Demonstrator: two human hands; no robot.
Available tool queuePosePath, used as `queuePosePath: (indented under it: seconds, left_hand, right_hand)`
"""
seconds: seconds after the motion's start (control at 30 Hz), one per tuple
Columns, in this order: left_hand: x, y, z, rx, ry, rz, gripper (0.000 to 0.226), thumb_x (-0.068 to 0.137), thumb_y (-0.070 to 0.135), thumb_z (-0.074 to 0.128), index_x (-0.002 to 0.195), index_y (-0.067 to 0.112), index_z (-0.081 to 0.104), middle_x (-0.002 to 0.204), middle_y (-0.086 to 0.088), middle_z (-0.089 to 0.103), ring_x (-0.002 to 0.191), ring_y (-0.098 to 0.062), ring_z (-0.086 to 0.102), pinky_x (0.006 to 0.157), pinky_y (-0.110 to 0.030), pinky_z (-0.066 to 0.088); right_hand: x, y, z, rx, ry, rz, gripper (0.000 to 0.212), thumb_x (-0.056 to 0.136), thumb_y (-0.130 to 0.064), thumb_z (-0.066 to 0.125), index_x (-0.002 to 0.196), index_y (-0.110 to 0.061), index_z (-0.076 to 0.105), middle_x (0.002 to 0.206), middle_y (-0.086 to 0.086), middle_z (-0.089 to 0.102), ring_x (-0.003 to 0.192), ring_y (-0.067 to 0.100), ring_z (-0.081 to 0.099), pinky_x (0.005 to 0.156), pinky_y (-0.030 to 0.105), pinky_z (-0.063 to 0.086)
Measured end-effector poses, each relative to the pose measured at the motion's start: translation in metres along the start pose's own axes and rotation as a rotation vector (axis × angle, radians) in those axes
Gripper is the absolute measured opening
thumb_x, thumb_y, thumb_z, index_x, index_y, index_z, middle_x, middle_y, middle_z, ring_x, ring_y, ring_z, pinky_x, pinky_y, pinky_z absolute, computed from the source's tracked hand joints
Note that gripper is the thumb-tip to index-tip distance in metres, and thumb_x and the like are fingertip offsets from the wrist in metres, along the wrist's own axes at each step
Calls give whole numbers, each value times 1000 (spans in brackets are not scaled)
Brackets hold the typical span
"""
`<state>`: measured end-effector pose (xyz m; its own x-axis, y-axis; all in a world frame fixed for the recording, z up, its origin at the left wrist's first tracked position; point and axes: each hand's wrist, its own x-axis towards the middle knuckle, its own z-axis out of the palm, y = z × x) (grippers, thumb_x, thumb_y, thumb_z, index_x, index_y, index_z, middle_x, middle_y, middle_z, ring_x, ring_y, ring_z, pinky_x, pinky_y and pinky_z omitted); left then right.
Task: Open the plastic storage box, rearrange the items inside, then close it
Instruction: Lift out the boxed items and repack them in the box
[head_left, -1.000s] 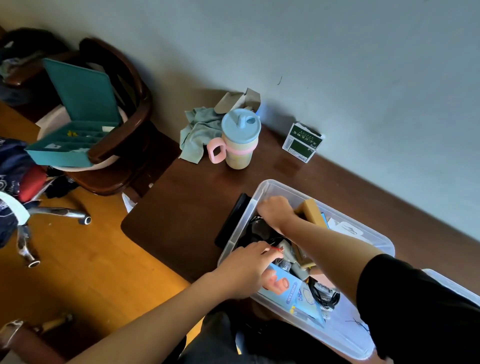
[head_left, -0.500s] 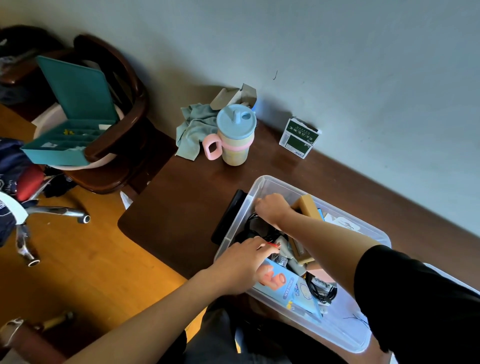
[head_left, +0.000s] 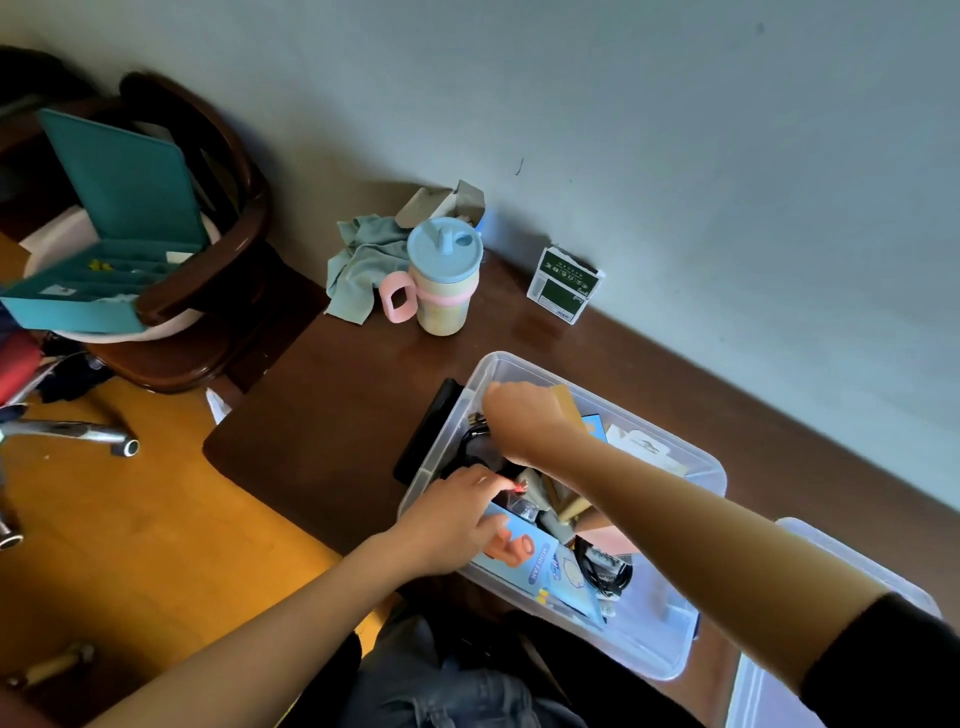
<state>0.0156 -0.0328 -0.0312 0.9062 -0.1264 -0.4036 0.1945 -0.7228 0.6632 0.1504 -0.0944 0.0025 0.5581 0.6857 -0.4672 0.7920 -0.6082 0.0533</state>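
Both our hands are inside the open clear plastic storage box (head_left: 670, 644) on the dark brown wooden table (head_left: 332, 426).

Our left hand (head_left: 457, 519) reaches in at the near left corner, fingers stretched toward a small red-tipped item (head_left: 518, 486), beside the blue fan carton (head_left: 545, 566). Our right hand (head_left: 524, 421) curls down among dark cables (head_left: 472, 441); we cannot tell what it grips. A pastel lidded cup (head_left: 441, 280) stands behind the box.

Pale grey wall (head_left: 675, 130), orange wood floor (head_left: 104, 545), dark wood table (head_left: 322, 415) w/ dark wooden chair (head_left: 218, 270) left.
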Motion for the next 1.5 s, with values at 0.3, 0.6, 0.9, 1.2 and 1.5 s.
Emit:
queuePosePath:
  seconds: [0.3, 0.6, 0.9, 1.2, 1.5]
  left_hand:
    - [3, 28, -9, -309, 233, -123, 33, 98, 34, 47, 126, 18, 47, 109, 3, 62, 103, -14, 59, 92, -34, 47]
    - [20, 77, 6, -81, 60, 157, 25, 101, 30, 42, 119, 30, 59, 92, 11, 68, 87, -8, 63, 77, -24, 48]
    - [55, 132, 13, 562, 81, 642, 22, 97, 17, 46, 111, 11, 62, 110, -3, 59, 102, -23, 53, 82, -31, 40]
    - [105, 156, 44, 1196, -203, 365, 72, 75, 35, 64, 134, 6, 35, 130, -16, 39, 118, -32, 41, 94, -40, 36]
    - [119, 145, 49, 1057, -222, 361, 99, 66, 45, 74, 143, 15, 19, 133, -15, 39, 118, -32, 40, 93, -38, 38]
  right_hand:
    - [-107, 35, 3, 600, 65, 211, 10, 96, -23, 44, 94, -13, 48, 82, 7, 59, 70, 24, 53, 57, 30, 37]
    - [-167, 37, 55, 1074, 4, 299, 11, 98, -27, 46, 96, -18, 52, 87, -3, 64, 76, 13, 58, 74, 34, 49]
    - [-214, 50, 92, 1118, 72, 572, 18, 98, -25, 39, 93, -10, 48, 84, 9, 65, 64, 17, 51, 62, 34, 42]
    - [-223, 47, 104, 1123, 18, 697, 21, 99, -23, 37, 99, -4, 46, 95, 13, 65, 81, 33, 61, 71, 41, 49]
    - [-219, 44, 99, 839, -67, 604, 5, 94, -9, 39, 98, -7, 42, 93, 14, 61, 73, 30, 53, 55, 34, 35]
